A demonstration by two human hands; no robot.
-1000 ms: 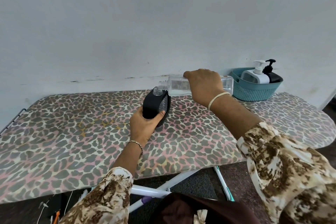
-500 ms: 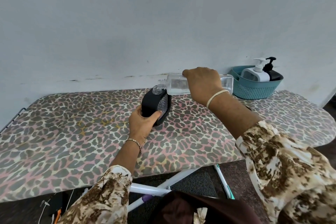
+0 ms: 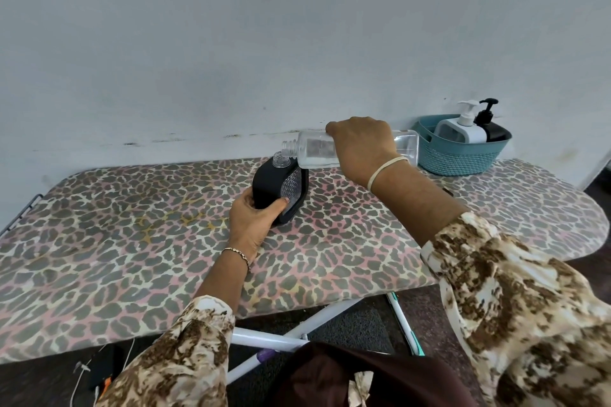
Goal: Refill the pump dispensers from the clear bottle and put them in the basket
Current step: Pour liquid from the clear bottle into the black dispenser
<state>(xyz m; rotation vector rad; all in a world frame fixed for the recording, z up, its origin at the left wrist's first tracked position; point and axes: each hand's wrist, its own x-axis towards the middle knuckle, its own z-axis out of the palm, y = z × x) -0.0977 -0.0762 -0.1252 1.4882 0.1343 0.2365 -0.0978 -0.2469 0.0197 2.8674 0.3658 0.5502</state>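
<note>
Clear bottle [image 3: 314, 152] gripped sideways by right hand [image 3: 362, 145]; left hand [image 3: 251, 218] clasps black dispenser [image 3: 267, 182]

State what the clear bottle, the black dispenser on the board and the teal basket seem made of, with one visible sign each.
Clear bottle: likely glossy transparent plastic; see-through walls, moulded screw thread.
Black dispenser: probably matt plastic, with a clear dimpled window.
Teal basket: seemingly moulded plastic; regular woven-look ribs on its wall.
</note>
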